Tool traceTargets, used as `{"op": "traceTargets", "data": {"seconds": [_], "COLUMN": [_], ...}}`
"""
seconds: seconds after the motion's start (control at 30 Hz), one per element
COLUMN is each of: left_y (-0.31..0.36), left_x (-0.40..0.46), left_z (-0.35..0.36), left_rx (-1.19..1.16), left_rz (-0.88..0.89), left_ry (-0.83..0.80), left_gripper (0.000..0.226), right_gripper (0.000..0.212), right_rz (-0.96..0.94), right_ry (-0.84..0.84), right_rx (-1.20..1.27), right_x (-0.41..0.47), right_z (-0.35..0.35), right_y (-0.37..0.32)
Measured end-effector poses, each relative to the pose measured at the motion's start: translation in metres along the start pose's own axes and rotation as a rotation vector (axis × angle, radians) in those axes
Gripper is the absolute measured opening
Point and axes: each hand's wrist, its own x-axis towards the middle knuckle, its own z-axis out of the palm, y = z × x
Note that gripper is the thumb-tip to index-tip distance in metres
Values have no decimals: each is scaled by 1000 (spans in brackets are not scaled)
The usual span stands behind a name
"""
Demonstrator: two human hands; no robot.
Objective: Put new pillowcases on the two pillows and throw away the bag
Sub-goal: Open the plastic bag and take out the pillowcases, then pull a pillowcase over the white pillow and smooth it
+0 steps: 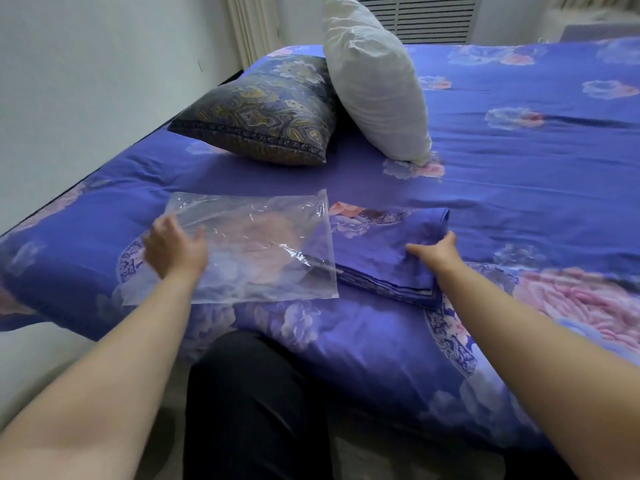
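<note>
Just beyond the left hand [173, 249] the clear bag [256, 247] covers the bedspread [519, 188]; open cover lies farther on, until the patterned pillow [266, 112] and white pillow [374, 84].

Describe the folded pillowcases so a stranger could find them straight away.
Start at the big bed with the blue floral cover and come to its near edge. The folded pillowcases lie there under the right hand, just right of the clear plastic bag. Their fabric matches the cover, so look for stacked folded edges.
</note>
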Motion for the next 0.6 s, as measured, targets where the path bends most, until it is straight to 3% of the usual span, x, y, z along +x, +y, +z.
{"op": "traceTargets", "data": {"seconds": [0.1, 0.2, 0.27, 0.33, 0.43, 0.6], "left_y": [40, 59, 56, 52, 40, -14], "left_x": [-38, -75, -86, -80, -55, -5], "left_z": [19, 31, 36, 34, 26, -2], "left_rx": [66, 159, 247, 310, 496, 691], "left_rz": [578, 725, 752, 771, 761, 306], "left_ry": [-311, -703, -788, -730, -480, -340], "left_gripper": [95, 112, 110, 92, 80, 67], "right_gripper": [93, 85, 77, 69, 62, 64], "right_rz": [-44, -111, -145, -187, -265, -269], "right_ry": [34, 90, 105, 131, 162, 162], "right_rx": [-58, 25, 86, 172, 342, 373], "right_x": [-3, -3, -4, -6, -8, -10], "right_z": [2, 5, 8, 10, 13, 12], "right_y": [6, 7, 7, 6, 2, 1]}}
